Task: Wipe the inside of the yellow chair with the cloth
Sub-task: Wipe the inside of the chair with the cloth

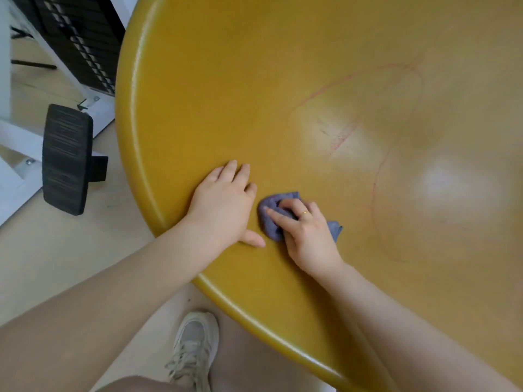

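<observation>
The yellow chair (283,66) fills most of the view as a big glossy bowl with a rounded rim. Faint red lines and scuffs mark its inner surface toward the middle. My left hand (223,202) lies flat on the inner wall near the front-left rim, fingers straight. Just to its right, my right hand (305,230) grips a bunched purple-blue cloth (268,213) and presses it against the chair's inside. A ring shows on one right finger. Part of the cloth is hidden under that hand.
Pale floor lies left of and below the chair. A black padded pedal or rest (66,159) on a white frame (17,137) stands at the left, with a dark slatted unit (82,41) behind it. My shoe (195,346) is on the floor under the chair's front rim.
</observation>
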Demonstrator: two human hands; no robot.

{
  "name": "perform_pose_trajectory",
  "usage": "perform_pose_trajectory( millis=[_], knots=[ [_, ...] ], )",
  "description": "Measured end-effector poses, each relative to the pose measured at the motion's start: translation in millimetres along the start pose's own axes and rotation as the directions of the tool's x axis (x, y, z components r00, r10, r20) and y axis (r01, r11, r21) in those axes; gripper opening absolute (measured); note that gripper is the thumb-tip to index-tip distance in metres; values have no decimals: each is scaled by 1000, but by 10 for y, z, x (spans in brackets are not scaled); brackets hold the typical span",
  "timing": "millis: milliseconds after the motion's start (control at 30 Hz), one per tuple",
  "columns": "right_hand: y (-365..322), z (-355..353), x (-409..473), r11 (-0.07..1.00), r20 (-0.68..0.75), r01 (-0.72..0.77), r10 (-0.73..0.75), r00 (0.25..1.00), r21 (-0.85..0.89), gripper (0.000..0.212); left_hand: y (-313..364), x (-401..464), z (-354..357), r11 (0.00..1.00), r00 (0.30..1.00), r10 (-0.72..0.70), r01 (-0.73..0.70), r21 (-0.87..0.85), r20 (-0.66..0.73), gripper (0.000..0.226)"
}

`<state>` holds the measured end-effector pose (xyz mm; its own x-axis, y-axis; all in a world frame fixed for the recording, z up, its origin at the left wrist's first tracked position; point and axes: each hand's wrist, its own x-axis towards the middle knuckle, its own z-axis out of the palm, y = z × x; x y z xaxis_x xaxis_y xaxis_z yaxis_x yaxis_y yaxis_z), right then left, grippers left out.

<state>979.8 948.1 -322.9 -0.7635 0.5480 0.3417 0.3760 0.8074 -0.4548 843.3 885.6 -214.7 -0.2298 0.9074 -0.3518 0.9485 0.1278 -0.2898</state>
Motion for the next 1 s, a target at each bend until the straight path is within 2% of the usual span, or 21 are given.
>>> perform_pose_trajectory(
  millis=[67, 133, 200, 267, 333, 433, 533, 633, 700, 767, 867, 933, 1000],
  knots=[
    [211, 8, 252, 995, -87, -53, 46, 995, -82, 43, 119, -43, 58, 1000, 999, 7, -8, 9, 51, 113],
    [405, -32, 520, 971, -157, -182, 157, 975, -155, 45, 193, -64, 128, 1000, 998, 6, -7, 9, 56, 116],
    [537, -51, 701, 922, -154, -329, 302, 941, -203, 42, 191, -68, 184, 1000, 1000, -3, 3, -17, 16, 115],
    [519, -35, 685, 913, -159, -370, 345, 925, -173, 43, 193, -81, 212, 999, 1000, -13, 13, -39, -13, 114],
    [374, -30, 468, 953, -119, -273, 259, 959, -130, 45, 238, -82, 223, 998, 999, -34, 33, -55, -5, 114],
    [55, -75, -106, 996, 27, -74, 76, 997, -52, 48, 312, -39, 207, 996, 998, -59, 60, -70, 21, 115],
    [-167, -207, -476, 999, 143, -35, 33, 989, 15, 43, 317, -12, 191, 996, 998, -56, 58, -63, 25, 117],
    [-40, -235, -392, 997, 167, 73, -74, 983, 13, 40, 328, -18, 201, 997, 997, -63, 64, -53, 34, 118],
    [177, -222, -155, 993, 124, 105, -98, 987, -51, 40, 339, -16, 200, 996, 997, -67, 69, -58, 34, 117],
    [419, -175, 107, 990, 16, 11, -9, 1000, -140, 42, 342, -8, 205, 996, 997, -71, 72, -57, 28, 117],
    [620, -99, 429, 946, -122, -251, 229, 966, -207, 44, 347, -23, 231, 995, 997, -74, 76, -61, 27, 115],
    [621, -68, 496, 907, -127, -380, 361, 924, -184, 47, 357, -38, 241, 996, 997, -67, 68, -63, 27, 114],
    [528, -98, 396, 923, -67, -352, 345, 936, -157, 47, 354, -46, 247, 995, 998, -64, 65, -73, 21, 112]
  ],
)
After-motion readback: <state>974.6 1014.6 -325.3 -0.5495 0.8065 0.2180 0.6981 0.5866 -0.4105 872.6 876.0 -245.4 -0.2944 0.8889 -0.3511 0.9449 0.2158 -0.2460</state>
